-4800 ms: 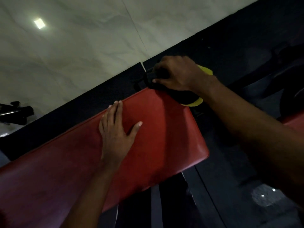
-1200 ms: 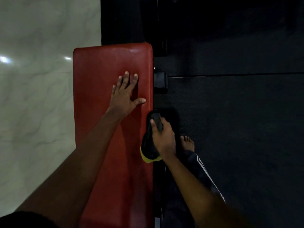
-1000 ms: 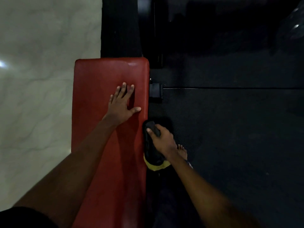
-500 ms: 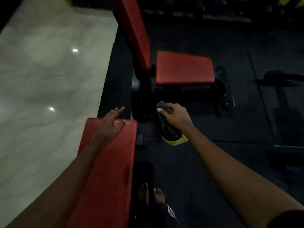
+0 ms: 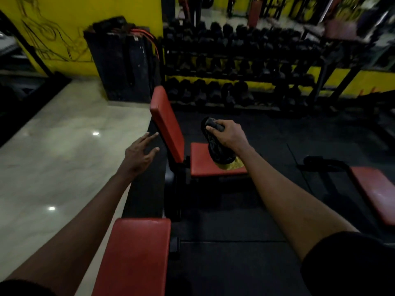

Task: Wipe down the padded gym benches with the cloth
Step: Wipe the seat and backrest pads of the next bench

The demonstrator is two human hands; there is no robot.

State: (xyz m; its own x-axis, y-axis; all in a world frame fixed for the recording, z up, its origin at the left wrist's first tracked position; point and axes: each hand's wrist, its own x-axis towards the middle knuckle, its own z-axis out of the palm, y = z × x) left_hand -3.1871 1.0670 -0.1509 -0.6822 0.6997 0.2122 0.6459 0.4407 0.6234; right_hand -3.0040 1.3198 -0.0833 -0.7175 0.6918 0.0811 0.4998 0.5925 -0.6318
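A red padded bench (image 5: 134, 255) lies below me at the bottom centre. Ahead stands a second red bench with an upright backrest (image 5: 166, 122) and a flat seat (image 5: 205, 165). A dark cloth with a yellow edge (image 5: 218, 150) hangs from my right hand (image 5: 228, 135), which grips it in the air over that seat. My left hand (image 5: 139, 152) is raised in the air left of the backrest, fingers spread and holding nothing.
A third red bench pad (image 5: 376, 193) sits at the right on a black frame. A long dumbbell rack (image 5: 235, 67) lines the yellow back wall. A black cabinet (image 5: 121, 65) stands at the back left. Pale tile floor (image 5: 53, 150) lies left, black rubber mat right.
My view has lifted from the near bench to the room ahead. My left hand has come off the near bench pad into the air. My right hand carried the cloth forward toward the upright bench.
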